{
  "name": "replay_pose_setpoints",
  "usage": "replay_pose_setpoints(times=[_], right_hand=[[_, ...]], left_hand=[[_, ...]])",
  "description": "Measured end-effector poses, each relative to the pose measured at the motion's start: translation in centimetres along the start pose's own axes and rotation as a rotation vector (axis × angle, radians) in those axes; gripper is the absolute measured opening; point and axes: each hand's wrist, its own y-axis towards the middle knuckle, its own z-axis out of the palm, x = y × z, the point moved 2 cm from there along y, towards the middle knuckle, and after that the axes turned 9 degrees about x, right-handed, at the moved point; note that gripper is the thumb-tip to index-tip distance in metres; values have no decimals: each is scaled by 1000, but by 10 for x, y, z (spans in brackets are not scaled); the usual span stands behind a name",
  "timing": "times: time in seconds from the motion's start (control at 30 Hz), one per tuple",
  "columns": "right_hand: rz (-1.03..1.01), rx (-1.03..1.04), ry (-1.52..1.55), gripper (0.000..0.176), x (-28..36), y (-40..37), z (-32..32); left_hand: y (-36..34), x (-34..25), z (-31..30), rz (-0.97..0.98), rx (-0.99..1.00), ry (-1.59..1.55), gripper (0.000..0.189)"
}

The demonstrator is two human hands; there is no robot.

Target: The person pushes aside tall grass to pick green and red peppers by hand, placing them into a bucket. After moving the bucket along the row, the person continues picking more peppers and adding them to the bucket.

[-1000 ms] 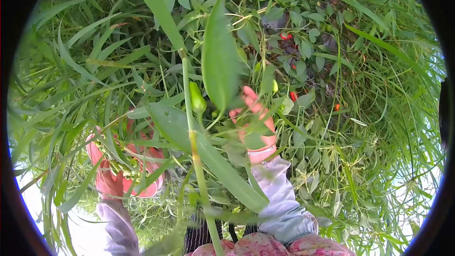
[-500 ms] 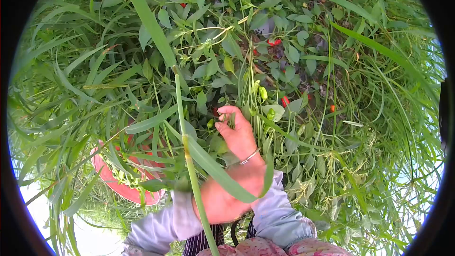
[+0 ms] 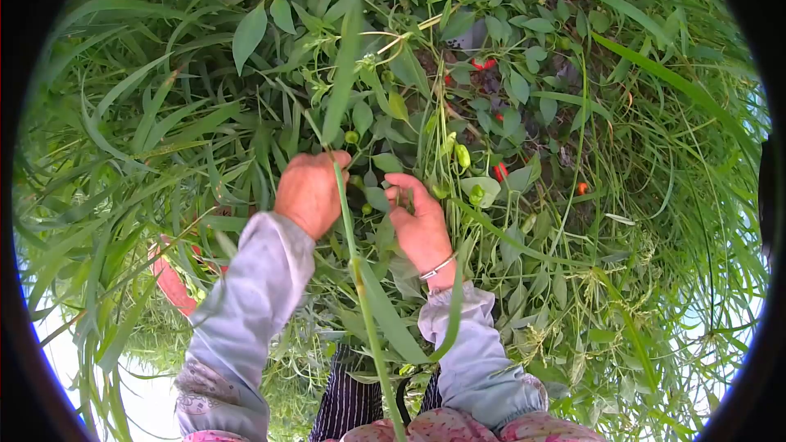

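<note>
My left hand (image 3: 309,195) is among the pepper plant leaves, back of the hand up, fingers curled shut; what they hold is hidden. To its right, my right hand (image 3: 423,229) has its thumb and fingers bent toward each other beside a leaf (image 3: 377,199); I cannot make out what is between them. Just above my left hand hangs a small green pepper (image 3: 351,137). Right of my right hand are a longer green pepper (image 3: 463,156), a rounder green one (image 3: 476,194) and a red pepper (image 3: 500,171).
A red basin (image 3: 170,282) stands at lower left, partly covered by grass. One long grass stem (image 3: 350,233) crosses in front of my view, between my hands. More red peppers (image 3: 483,64) show farther back. Dense grass (image 3: 688,196) grows on the right.
My left hand has moved from low in front of my body, near my right wrist, up and forward into the plant. My right hand stays near the same spot, fingers still bent.
</note>
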Motion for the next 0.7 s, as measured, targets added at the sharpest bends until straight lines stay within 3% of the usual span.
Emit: replay_pose_setpoints(times=[0.1, 0.17, 0.23, 0.3, 0.37, 0.4, 0.5, 0.53, 0.63, 0.7], right_hand=[[127, -46, 70, 30, -6, 3, -1], [151, -87, 311, 25, -5, 7, 1], [215, -125, 391, 26, 0, 8, -2], [234, -75, 433, 26, -2, 9, -4], [155, -62, 419, 24, 2, 7, -5], [271, -34, 451, 22, 13, 4, -5], [218, -100, 486, 22, 4, 8, -10], [209, -78, 573, 21, 2, 11, -13], [252, -28, 485, 29, 10, 8, -26], [173, -20, 608, 31, 9, 8, -26]], left_hand=[[-19, -19, 30, -88, -68, -147, 25], [-23, -39, 43, -19, -127, -206, 30], [-32, -59, 54, -85, -46, -192, 34], [-40, -70, 60, 151, -314, -144, 13], [-46, -67, 61, 213, -261, -134, 10], [-48, -65, 57, 247, -233, -126, 9], [-44, -55, 27, 382, -221, -255, 7], [-43, -53, 15, 271, -64, -289, 19], [-17, -35, 1, 130, -136, -752, 18], [16, -18, -1, -3, -155, -774, 26]])
